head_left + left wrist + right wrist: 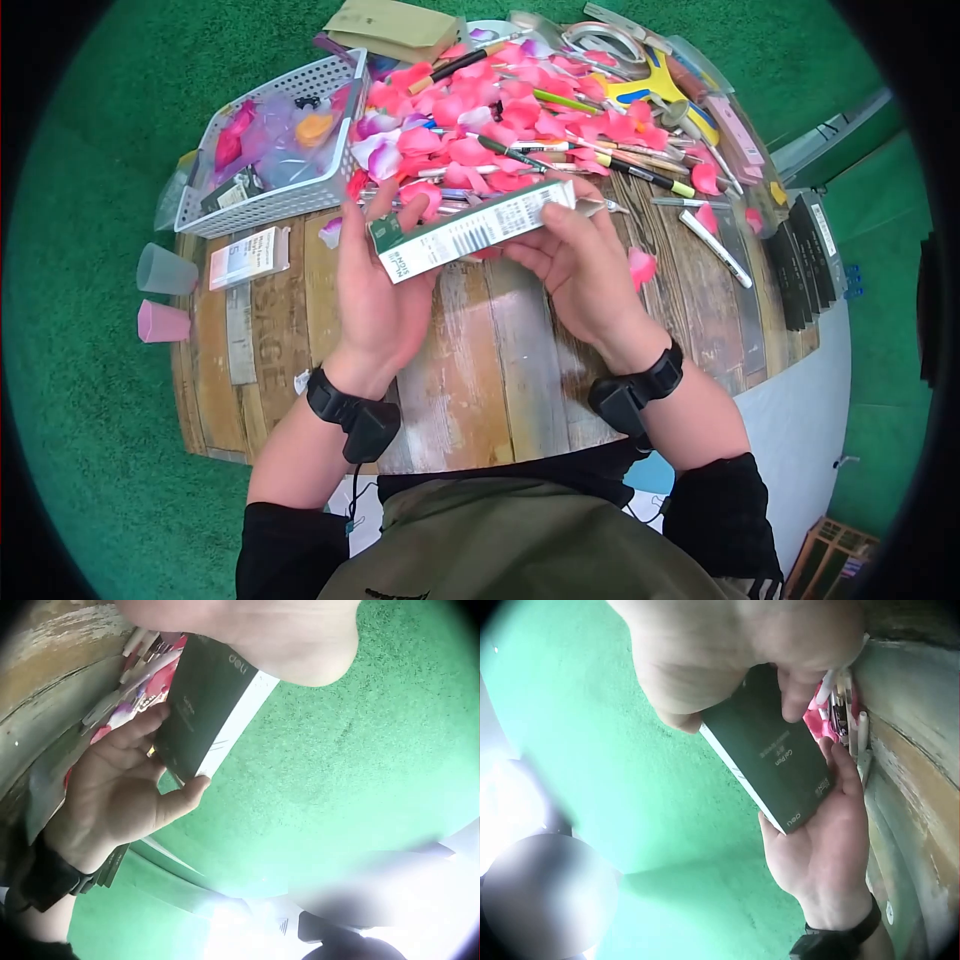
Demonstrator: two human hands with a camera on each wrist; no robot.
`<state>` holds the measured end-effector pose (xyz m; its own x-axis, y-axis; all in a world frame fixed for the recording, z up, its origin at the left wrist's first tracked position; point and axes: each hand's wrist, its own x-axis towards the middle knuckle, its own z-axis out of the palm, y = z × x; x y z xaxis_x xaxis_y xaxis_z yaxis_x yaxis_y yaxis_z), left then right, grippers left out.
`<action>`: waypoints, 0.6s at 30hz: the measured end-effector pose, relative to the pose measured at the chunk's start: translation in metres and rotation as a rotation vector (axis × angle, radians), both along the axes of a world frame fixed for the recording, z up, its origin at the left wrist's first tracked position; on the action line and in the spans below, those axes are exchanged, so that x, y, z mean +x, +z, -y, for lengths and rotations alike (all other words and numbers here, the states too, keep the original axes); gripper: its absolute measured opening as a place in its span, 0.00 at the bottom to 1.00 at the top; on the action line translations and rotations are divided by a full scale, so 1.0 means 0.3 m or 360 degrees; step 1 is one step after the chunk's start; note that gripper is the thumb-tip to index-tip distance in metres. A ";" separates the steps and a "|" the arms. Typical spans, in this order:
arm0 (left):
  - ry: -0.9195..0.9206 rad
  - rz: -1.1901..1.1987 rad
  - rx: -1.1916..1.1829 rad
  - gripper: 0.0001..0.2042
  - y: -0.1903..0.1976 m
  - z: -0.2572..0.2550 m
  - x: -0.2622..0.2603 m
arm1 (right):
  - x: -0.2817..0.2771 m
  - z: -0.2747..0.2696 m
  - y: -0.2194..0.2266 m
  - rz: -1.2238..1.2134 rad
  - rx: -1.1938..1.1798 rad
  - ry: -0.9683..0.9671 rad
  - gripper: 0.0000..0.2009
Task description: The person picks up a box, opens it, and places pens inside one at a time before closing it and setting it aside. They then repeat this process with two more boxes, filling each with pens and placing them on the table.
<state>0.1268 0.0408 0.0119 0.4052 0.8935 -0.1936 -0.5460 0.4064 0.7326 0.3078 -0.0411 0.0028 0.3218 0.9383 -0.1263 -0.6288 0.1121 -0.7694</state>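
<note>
A dark green and white gel pen box (470,232) is held up over the near part of the table, its barcode side facing the head camera. My left hand (385,290) grips the box's left end, thumb on one side and fingers on the other. At the other end my right hand (590,280) pinches the box, its thumb lying on the white barcode side. Beside that thumb a flap (592,206) sticks out from the box's right end. The right wrist view shows the green face with "Gel Pen" printed on it.
Pink petals (520,115) and several pens lie heaped beyond the hands. A white basket (275,200) stands left, with a small white box (250,258) and two cups, one pink (163,322), near it. Dark boxes (800,260) stand along the table's right edge.
</note>
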 end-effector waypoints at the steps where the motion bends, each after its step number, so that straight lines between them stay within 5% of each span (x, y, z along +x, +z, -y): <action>1: -0.0055 0.0065 0.0037 0.34 0.003 -0.002 -0.004 | 0.014 -0.007 -0.010 -0.0062 0.0002 0.0042 0.25; 10: -0.0242 -0.0105 0.0639 0.18 -0.057 -0.066 -0.143 | 0.094 -0.035 -0.012 -0.0362 -0.0032 0.0115 0.25; 13: -0.0208 -0.0528 0.0979 0.17 -0.052 -0.080 -0.163 | 0.102 -0.038 -0.027 -0.0357 -0.0061 0.0135 0.28; 18: -0.0085 -0.0598 0.1584 0.16 -0.020 -0.113 -0.163 | 0.094 -0.035 -0.025 -0.0369 -0.0105 0.0204 0.30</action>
